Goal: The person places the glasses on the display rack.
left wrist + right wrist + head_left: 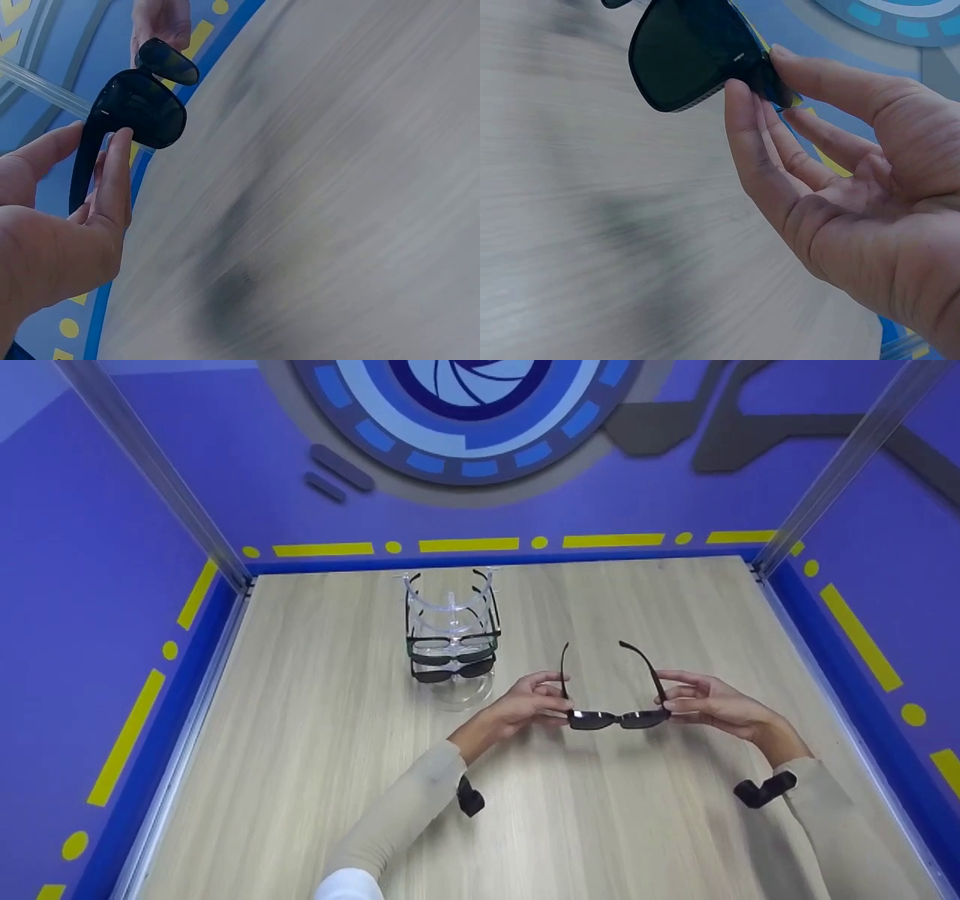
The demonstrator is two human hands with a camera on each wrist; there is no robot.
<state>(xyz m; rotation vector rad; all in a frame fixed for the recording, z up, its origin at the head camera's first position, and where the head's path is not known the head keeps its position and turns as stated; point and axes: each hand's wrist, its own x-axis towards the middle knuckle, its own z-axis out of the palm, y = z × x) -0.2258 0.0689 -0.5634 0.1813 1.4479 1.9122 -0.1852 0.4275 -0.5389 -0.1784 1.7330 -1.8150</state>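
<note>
A pair of black sunglasses [592, 721] with dark lenses is held above the table, its temples unfolded and pointing away from me. My left hand [529, 705] pinches the left hinge corner between thumb and fingers. At the opposite corner, my right hand [712, 706] pinches the frame the same way. The left wrist view shows the sunglasses [142, 109] edge-on, with the left hand [67, 217] at the near temple. In the right wrist view, thumb and fingertips of the right hand [855, 150] grip the frame beside a dark lens [686, 56].
Left of my hands stands a clear display stand [451, 607] carrying several pairs of glasses [454, 658] one above another. The wood-grain table [322, 720] is bounded by blue panels [97, 607] at the back and both sides. Wrist-camera mounts [470, 796] sit under the sleeves.
</note>
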